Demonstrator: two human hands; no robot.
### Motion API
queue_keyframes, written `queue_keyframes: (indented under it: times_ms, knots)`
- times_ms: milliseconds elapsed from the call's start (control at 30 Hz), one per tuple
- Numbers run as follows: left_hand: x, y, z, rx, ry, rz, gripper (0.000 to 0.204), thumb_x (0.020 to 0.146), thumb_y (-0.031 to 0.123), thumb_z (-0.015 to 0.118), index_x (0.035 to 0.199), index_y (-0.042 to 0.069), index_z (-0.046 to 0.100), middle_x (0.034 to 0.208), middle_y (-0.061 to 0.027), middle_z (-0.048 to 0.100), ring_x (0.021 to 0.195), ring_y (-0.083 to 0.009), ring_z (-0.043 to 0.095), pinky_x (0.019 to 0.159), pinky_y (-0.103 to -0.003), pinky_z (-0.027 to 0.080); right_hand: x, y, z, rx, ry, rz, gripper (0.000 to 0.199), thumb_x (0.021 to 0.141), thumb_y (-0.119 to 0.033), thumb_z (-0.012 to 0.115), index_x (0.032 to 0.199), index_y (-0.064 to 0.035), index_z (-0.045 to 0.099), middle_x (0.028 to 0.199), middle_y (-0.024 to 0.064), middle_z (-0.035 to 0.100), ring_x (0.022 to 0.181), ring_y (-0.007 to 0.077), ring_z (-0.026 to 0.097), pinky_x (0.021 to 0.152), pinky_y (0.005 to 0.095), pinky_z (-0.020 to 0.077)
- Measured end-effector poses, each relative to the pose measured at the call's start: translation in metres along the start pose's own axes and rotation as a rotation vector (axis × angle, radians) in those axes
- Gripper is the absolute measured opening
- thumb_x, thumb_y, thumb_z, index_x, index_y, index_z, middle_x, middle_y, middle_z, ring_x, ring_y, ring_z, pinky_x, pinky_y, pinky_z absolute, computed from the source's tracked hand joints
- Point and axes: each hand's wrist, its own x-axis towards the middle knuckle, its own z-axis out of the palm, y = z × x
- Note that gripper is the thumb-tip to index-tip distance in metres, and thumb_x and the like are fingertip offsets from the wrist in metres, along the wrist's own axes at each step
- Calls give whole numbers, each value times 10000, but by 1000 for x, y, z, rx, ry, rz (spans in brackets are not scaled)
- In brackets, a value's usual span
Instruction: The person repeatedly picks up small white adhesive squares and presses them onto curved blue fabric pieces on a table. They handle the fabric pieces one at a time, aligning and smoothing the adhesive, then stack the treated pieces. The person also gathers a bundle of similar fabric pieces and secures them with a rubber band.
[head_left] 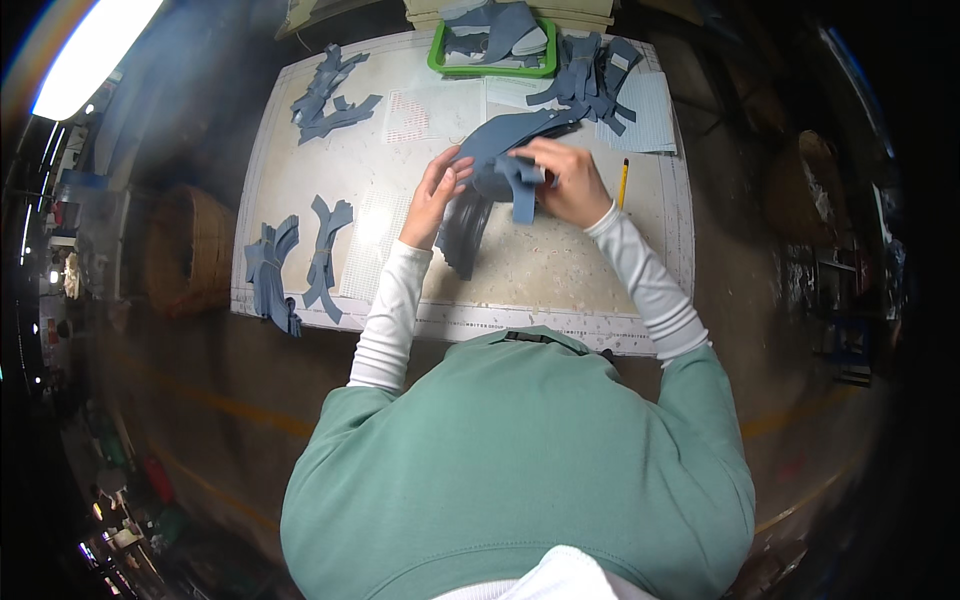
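In front of me lies a bundle of blue-grey cut pieces (490,140), of fabric or leather; I cannot tell which. My right hand (572,182) pinches a short blue-grey strip (523,198) over the bundle's near end. At the bundle's left edge is my left hand (437,195), fingers apart and curved; whether it touches the bundle is hard to tell. Below the hands, a fanned stack of darker strips (463,235) hangs toward the table's near side. The strip by my right hand is slightly blurred.
More tied strip bundles lie at the left (268,265), far left (325,95) and far right (590,80) of the white table (560,270). A green tray (490,71) of cut pieces stands at the back. A yellow pencil (624,183) lies right; a woven basket (190,250) stands left.
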Motion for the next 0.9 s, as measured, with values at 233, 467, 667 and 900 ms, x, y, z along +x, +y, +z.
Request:
queue_keyframes:
  times_ms: [233, 467, 667, 900]
  knots:
    - [1, 5, -5, -41, -245, -116, 580, 827, 307, 671, 1241, -29, 443, 1135, -111, 567, 1042, -183, 536, 908, -304, 414, 84, 1, -26, 492, 145, 339, 205, 791, -203, 707, 779, -7, 647, 713, 34, 628, 618, 99, 592, 550, 233, 496]
    - [15, -12, -41, 206, 54, -40, 381, 880, 186, 610, 1164, -42, 496, 1066, -98, 609, 923, -126, 574, 810, -252, 454, 57, 102, 34, 849, 251, 834, 290, 780, -114, 705, 975, 43, 559, 934, 99, 619, 801, 168, 621, 633, 288, 565]
    - [33, -39, -43, 835, 215, -278, 529, 772, 374, 656, 1153, 36, 516, 811, -191, 644, 748, -276, 644, 708, -333, 497, 14, 149, 78, 589, 338, 1046, 256, 742, -95, 724, 868, 76, 582, 820, 135, 632, 742, 212, 656, 574, 303, 569]
    - [55, -18, -63, 1507, 69, -222, 643, 784, 543, 575, 1157, 18, 565, 1002, -240, 619, 983, -353, 594, 859, -387, 461, -14, 148, 59, -368, 64, 798, 445, 804, -447, 620, 639, -33, 613, 654, 146, 644, 582, 276, 637, 609, 389, 507]
